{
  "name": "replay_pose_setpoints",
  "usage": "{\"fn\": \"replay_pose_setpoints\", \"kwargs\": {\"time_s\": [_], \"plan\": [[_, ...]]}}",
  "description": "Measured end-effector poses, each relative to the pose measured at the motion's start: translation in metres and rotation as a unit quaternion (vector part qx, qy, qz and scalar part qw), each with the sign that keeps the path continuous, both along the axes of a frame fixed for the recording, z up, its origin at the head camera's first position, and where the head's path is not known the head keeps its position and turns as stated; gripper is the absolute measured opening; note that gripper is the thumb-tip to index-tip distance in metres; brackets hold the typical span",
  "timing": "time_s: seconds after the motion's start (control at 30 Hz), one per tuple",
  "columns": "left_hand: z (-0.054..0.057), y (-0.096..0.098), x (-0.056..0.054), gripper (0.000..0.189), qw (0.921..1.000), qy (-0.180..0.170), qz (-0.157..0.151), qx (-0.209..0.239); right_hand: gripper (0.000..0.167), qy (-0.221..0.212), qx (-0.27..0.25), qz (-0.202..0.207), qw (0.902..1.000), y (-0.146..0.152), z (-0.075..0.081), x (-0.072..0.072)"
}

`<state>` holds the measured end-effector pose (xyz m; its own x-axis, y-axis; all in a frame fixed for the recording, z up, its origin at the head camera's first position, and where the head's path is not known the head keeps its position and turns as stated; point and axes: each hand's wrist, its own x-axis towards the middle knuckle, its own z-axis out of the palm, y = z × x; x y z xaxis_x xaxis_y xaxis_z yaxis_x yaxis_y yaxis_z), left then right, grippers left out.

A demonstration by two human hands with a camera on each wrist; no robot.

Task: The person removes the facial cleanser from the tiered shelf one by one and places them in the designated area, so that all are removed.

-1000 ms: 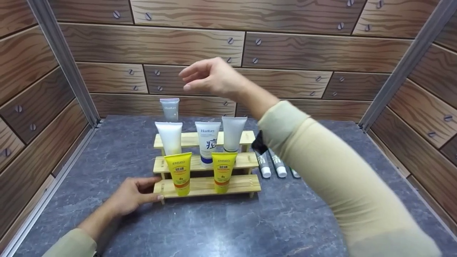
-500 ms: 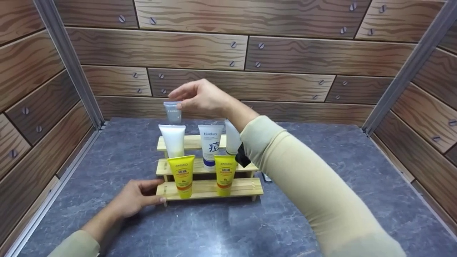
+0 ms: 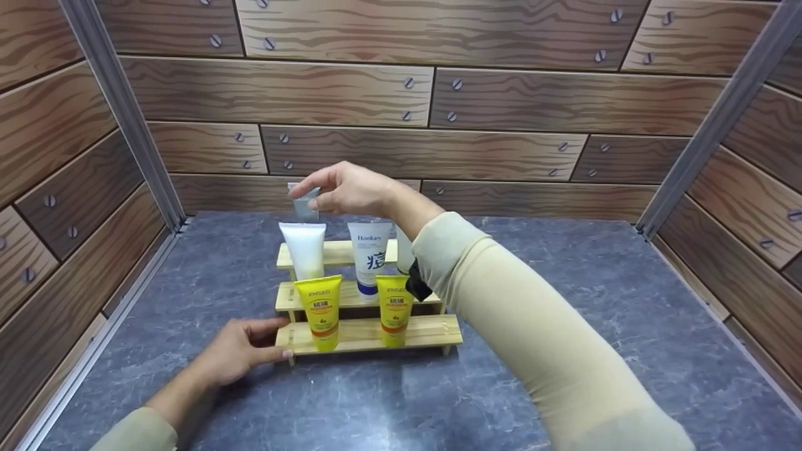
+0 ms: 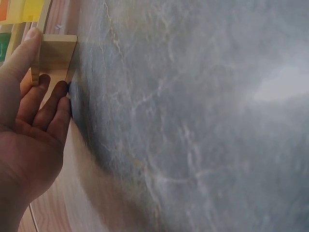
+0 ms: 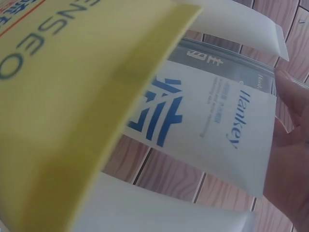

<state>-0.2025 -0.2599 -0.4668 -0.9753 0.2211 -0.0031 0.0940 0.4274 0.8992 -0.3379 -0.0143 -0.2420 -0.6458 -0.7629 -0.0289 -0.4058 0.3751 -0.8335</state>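
A three-step wooden display rack (image 3: 357, 335) bears several squeeze tubes, standing caps down. My left hand (image 3: 229, 352) grips the left end of its lowest step, thumb on top and fingers below in the left wrist view. At the rack's back left, my right hand (image 3: 358, 190) reaches over and pinches the upper part of a grey tube (image 3: 306, 211). Two yellow tubes (image 3: 321, 313) are on the lowest step. The middle step holds a white tube (image 3: 304, 250), a Hankey tube with blue print (image 3: 369, 254) and another white tube (image 3: 403, 250), partly behind the right forearm.
The right sleeve (image 3: 526, 319) spans the area right of the rack and hides part of the dark marbled tabletop (image 3: 564, 250). Wood-patterned walls (image 3: 501, 100) with metal corner posts (image 3: 135, 125) enclose the table at the back and sides.
My right hand has come down and left from above the rack to the top of the grey tube. Its forearm now covers the grey tubes lying right of the rack. My left hand keeps its grip.
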Motion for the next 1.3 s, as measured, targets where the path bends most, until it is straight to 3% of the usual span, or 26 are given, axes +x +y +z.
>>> {"fn": "replay_pose_setpoints", "kwargs": {"time_s": [0.37, 0.67, 0.77, 1.0, 1.3], "plan": [[-0.003, 0.000, -0.001, 0.069, 1.0000, 0.002, -0.007, -0.006, 0.039, 0.011, 0.007, -0.028, 0.9995, 0.002, -0.008, 0.001], [-0.002, 0.000, -0.001, 0.068, 1.0000, -0.003, -0.004, 0.003, 0.038, -0.018, -0.063, -0.086, 0.9941, 0.003, -0.008, 0.001], [-0.001, -0.001, -0.001, 0.068, 1.0000, -0.003, -0.002, 0.002, 0.038, -0.003, -0.077, -0.104, 0.9916, 0.007, -0.004, 0.001], [0.000, -0.001, -0.001, 0.068, 1.0000, -0.002, 0.002, -0.009, 0.040, 0.083, -0.068, -0.137, 0.9847, 0.021, 0.011, -0.001], [-0.002, 0.000, 0.000, 0.067, 0.9999, 0.006, -0.004, -0.010, 0.033, 0.110, -0.097, -0.178, 0.9729, 0.043, 0.021, -0.003]]}}
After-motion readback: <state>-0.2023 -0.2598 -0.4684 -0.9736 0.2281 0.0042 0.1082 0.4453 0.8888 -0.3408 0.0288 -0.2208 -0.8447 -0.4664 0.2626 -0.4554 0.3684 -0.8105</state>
